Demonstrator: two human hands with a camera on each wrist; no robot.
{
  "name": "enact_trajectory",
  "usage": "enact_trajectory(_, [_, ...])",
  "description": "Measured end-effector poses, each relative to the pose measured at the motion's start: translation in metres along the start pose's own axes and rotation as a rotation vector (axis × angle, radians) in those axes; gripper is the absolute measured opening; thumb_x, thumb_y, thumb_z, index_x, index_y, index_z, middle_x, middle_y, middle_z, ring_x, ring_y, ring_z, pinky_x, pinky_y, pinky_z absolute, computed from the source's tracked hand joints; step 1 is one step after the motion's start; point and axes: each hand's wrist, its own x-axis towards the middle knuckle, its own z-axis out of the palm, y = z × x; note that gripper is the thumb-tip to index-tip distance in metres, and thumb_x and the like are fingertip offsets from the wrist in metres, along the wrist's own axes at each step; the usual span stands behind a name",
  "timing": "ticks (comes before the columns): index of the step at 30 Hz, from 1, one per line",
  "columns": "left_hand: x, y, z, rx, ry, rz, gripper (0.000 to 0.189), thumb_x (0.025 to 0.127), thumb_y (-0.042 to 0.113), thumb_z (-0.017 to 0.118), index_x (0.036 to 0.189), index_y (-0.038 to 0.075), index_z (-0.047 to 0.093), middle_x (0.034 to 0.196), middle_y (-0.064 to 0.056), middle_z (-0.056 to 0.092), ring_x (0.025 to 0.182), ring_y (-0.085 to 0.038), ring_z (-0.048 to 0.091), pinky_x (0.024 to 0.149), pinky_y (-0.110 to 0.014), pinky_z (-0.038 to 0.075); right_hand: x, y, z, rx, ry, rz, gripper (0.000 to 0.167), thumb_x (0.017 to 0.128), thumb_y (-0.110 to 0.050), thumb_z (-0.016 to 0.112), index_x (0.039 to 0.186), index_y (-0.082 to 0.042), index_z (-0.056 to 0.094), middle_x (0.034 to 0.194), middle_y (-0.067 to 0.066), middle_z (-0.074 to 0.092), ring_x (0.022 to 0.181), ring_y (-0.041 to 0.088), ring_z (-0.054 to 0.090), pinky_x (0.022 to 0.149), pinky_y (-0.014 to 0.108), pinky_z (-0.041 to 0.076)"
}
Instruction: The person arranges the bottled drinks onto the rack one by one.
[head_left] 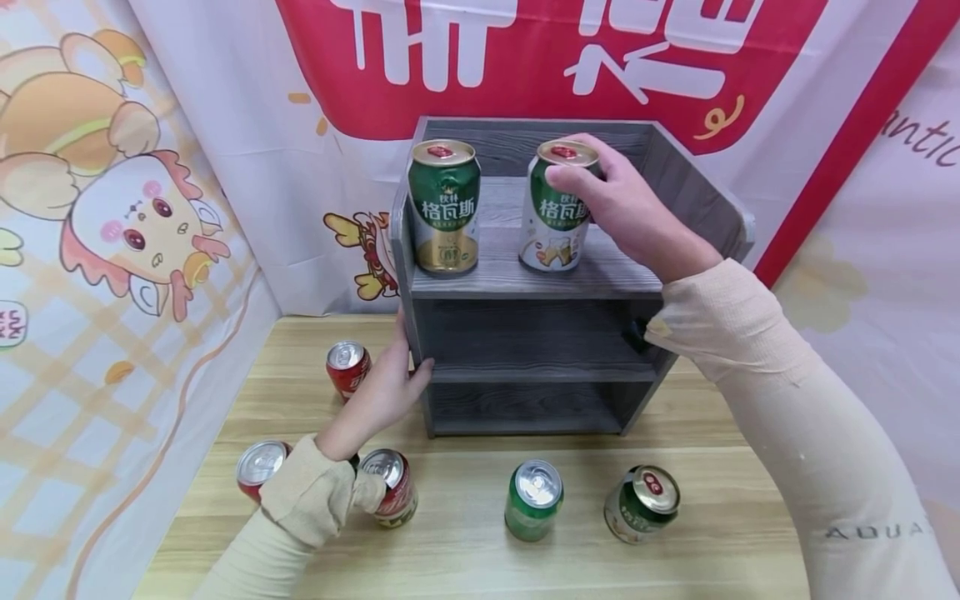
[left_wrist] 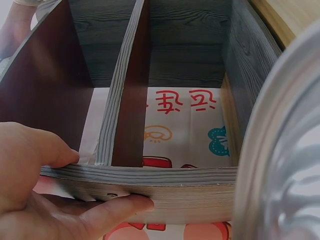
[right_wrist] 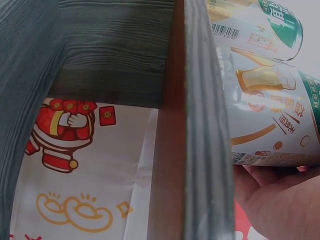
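Note:
On the top board of a grey wooden shelf (head_left: pixel 495 287), my right hand (head_left: pixel 633 208) holds a green-and-white drink can (head_left: pixel 551 242) near its top, thumb on the front. The can stands upright, close to the board's front edge. To its left, a green-and-gold can (head_left: pixel 444 217) stands at the corner by the side panel. My left hand (head_left: pixel 382 387) grips the shelf's left side panel (left_wrist: pixel 190 197); in the left wrist view the thumb lies on one face and a finger on the other. The right wrist view shows the held can's printed side (right_wrist: pixel 265 110) above the palm.
Red cans stand on the wooden table at the left, one behind the left forearm (head_left: pixel 348 367) and another beside the left cuff (head_left: pixel 396 496). In front of the shelf are a green can (head_left: pixel 534 504) and a green-and-white can with a gold lid (head_left: pixel 641 504). Printed cloth hangs behind.

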Motion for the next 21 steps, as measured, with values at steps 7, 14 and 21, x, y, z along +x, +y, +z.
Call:
enact_trajectory(7, [-0.0003,0.0003,0.0008,-0.005,-0.004,0.0,0.093,0.097,-0.004,0.057,0.161,0.001,-0.01,0.154,-0.033,0.037,0.134,-0.044,0.049,0.106,-0.052,0.047,-0.0018,-0.0004,0.0004,-0.013,0.012,0.048,0.063,0.099,-0.047,0.06,0.153,-0.024,0.036,0.145,0.006,0.044,0.132,0.022,0.041,0.112,0.052,0.04])
enact_trajectory(14, [-0.0006,0.0002,0.0007,0.0,0.004,0.004,0.093,0.097,-0.004,0.057,0.161,0.003,-0.01,0.152,-0.033,0.04,0.132,-0.043,0.05,0.103,-0.052,0.049,-0.0024,-0.0013,0.0013,-0.031,0.023,0.07,0.069,0.097,-0.049,0.061,0.155,-0.023,0.033,0.148,0.006,0.042,0.135,0.023,0.039,0.114,0.053,0.038])
enact_trajectory(21, [-0.0008,-0.0004,0.0008,0.013,0.003,0.001,0.092,0.097,-0.003,0.057,0.161,0.001,-0.009,0.152,-0.033,0.04,0.132,-0.043,0.051,0.103,-0.052,0.05,-0.0026,-0.0023,0.0,-0.045,0.031,0.083,0.071,0.096,-0.049,0.063,0.155,-0.022,0.034,0.149,0.006,0.042,0.135,0.023,0.039,0.114,0.052,0.038])
